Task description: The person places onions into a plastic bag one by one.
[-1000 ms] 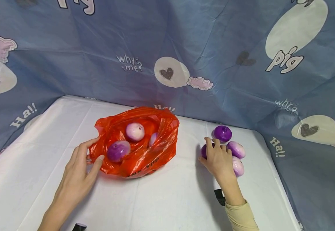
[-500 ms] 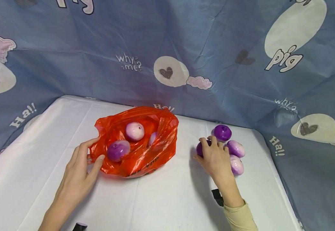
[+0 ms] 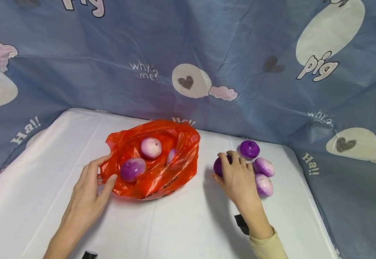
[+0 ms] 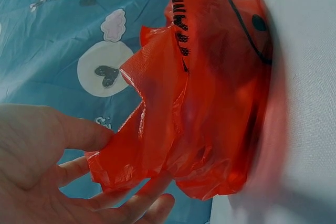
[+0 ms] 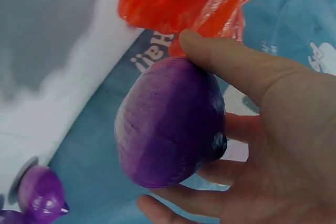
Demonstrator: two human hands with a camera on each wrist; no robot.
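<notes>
My left hand [image 3: 85, 194] pinches the near-left edge of a red plastic bag [image 3: 188, 158], thumb on one side and fingers behind the film in the left wrist view. The bag lies with its mouth spread, and purple-and-white onions show inside: one in front [image 3: 133, 169], one behind [image 3: 151, 148] and one partly covered by a fold [image 3: 171, 156]. To the right, my right hand [image 3: 240, 183] grips a dark purple onion [image 5: 168, 124] between thumb and fingers. The right wrist view shows that onion held up off the table, with the bag beyond it.
Beside my right hand sit a deep purple onion [image 3: 249, 149] and two paler ones, one behind [image 3: 264, 167] and one nearer [image 3: 264, 185]. A white cloth covers the table [image 3: 175, 223]. A blue printed sheet [image 3: 116, 86] hangs along the back and sides.
My right hand has drawn the dark purple onion leftward, away from the other loose onions and closer to the bag. My left hand and the bag have stayed put.
</notes>
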